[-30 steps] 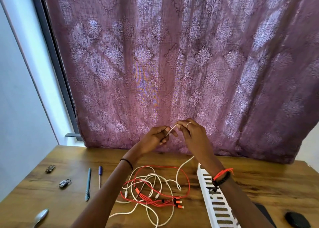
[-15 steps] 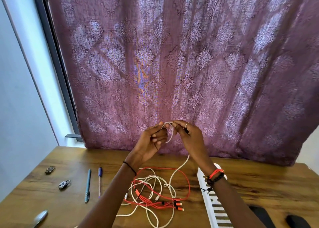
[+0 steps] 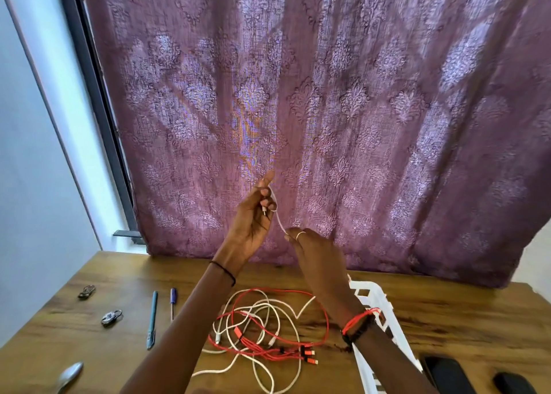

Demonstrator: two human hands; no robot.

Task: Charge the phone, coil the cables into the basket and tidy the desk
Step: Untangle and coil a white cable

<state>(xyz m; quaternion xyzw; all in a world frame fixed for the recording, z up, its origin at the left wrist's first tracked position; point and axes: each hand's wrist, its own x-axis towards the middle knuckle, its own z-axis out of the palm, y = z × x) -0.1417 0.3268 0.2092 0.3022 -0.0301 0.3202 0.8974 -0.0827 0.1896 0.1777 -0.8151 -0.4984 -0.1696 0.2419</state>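
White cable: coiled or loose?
Loose. Left hand and right hand pinch one end raised; the rest of the white cable sprawls on the desk, tangled with the red cable, outside the basket.

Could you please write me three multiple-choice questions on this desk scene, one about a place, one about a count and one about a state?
1. Where does the white basket stand, seen from the person's side?
A. left of the cable tangle
B. on the floor
C. right of the cable tangle

2. How many pens lie on the desk?
A. two
B. one
C. four

3. What is the state of the white cable being handled?
A. coiled in the basket
B. held up between both hands
C. lying flat, untouched

Answers:
1 C: the basket sits by the right wrist, with the tangle further left.
2 A: a teal pen and a blue pen lie side by side.
3 B: the left hand grips its end and the right hand pinches it lower down.
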